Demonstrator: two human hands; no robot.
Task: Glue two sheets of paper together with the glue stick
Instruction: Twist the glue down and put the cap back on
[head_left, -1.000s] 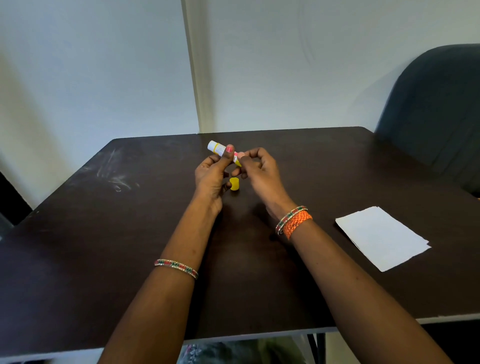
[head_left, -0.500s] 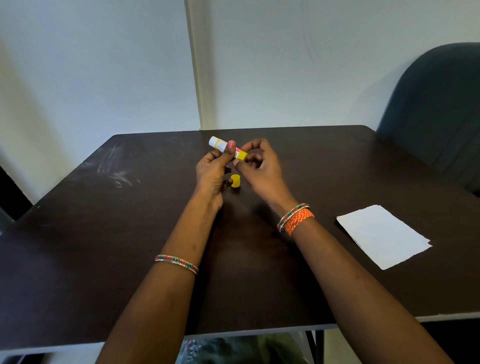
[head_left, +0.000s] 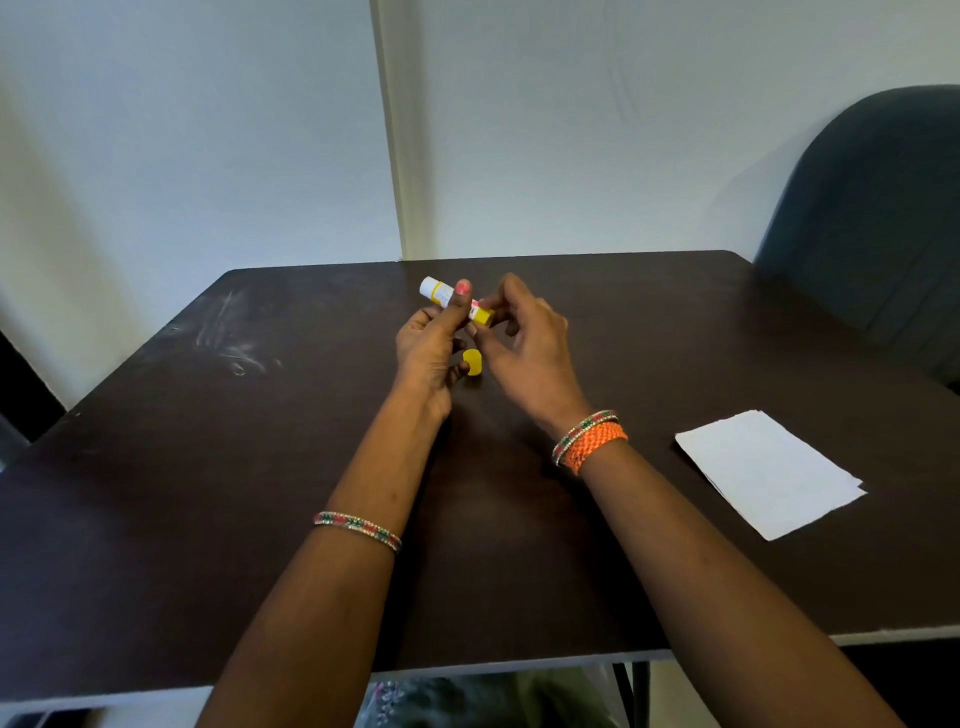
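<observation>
I see both forearms reaching over the dark table (head_left: 260, 467). The left hand (head_left: 431, 343) holds the glue stick (head_left: 454, 301) raised above it, thumb curled across; the right hand (head_left: 524, 338) pinches its yellow end. The yellow cap (head_left: 472, 361) lies below, the paper sheets (head_left: 769, 467) at right.

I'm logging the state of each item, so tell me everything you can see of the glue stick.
The glue stick is a small plastic-looking tube, white with yellow bands and a printed label showing some red. It is held above the dark table, lying slanted, its white end pointing up and away to the left. The left hand grips its middle, thumb across the label; the right hand pinches its yellow near end. A yellow cap lies on the table below it.
</observation>
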